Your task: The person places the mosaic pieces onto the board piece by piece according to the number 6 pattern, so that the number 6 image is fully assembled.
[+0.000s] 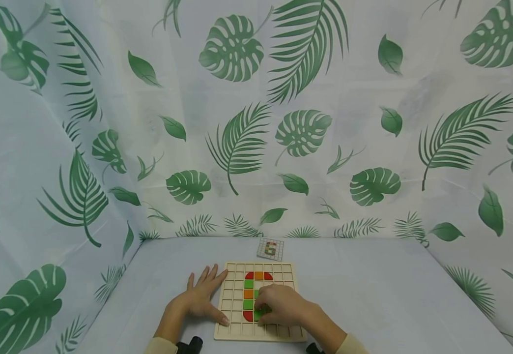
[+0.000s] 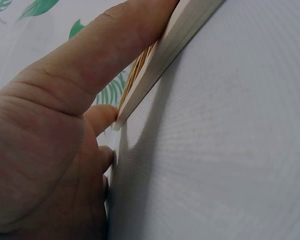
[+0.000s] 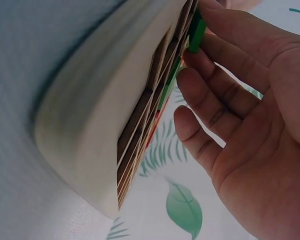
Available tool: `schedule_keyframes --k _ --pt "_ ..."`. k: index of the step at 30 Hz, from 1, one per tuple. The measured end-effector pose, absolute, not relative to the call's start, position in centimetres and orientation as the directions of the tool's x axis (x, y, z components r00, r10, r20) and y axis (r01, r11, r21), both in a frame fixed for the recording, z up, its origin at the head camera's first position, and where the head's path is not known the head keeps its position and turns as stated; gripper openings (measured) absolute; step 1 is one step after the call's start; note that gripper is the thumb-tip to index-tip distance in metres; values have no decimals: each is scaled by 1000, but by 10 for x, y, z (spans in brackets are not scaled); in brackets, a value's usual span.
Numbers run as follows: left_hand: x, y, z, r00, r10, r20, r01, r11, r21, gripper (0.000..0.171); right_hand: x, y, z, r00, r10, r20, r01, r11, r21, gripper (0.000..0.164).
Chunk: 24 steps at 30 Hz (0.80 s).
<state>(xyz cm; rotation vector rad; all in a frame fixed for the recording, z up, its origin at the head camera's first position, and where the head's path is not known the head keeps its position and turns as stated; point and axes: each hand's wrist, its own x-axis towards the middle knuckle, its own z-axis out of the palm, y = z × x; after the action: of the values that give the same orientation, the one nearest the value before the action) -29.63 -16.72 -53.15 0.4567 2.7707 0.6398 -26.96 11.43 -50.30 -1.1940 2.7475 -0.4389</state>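
Observation:
A wooden grid board [image 1: 232,332] lies flat in front of me. Red, orange and green tiles [image 1: 248,304] fill several of its squares in a curved pattern. My left hand [image 1: 201,297] spreads its fingers at the board's left side, thumb on the near left corner area and a fingertip at the upper left edge. Over the middle of the board, my right hand [image 1: 283,305] pinches a green tile [image 3: 196,32] between thumb and fingers, close to the grid. The right hand covers part of the pattern in the head view.
A small pattern card [image 1: 270,249] with a coloured grid picture lies just beyond the board's far edge. The white table [image 1: 371,280] extends to both sides. Leaf-printed cloth [image 1: 247,147] hangs behind and at the sides.

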Motion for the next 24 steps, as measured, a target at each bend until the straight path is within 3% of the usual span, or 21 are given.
schedule_keyframes --k 24 --pt "-298 -168 -532 -916 356 -186 236 851 469 135 -269 114 -501 -678 -735 20 -706 643 -297 27"
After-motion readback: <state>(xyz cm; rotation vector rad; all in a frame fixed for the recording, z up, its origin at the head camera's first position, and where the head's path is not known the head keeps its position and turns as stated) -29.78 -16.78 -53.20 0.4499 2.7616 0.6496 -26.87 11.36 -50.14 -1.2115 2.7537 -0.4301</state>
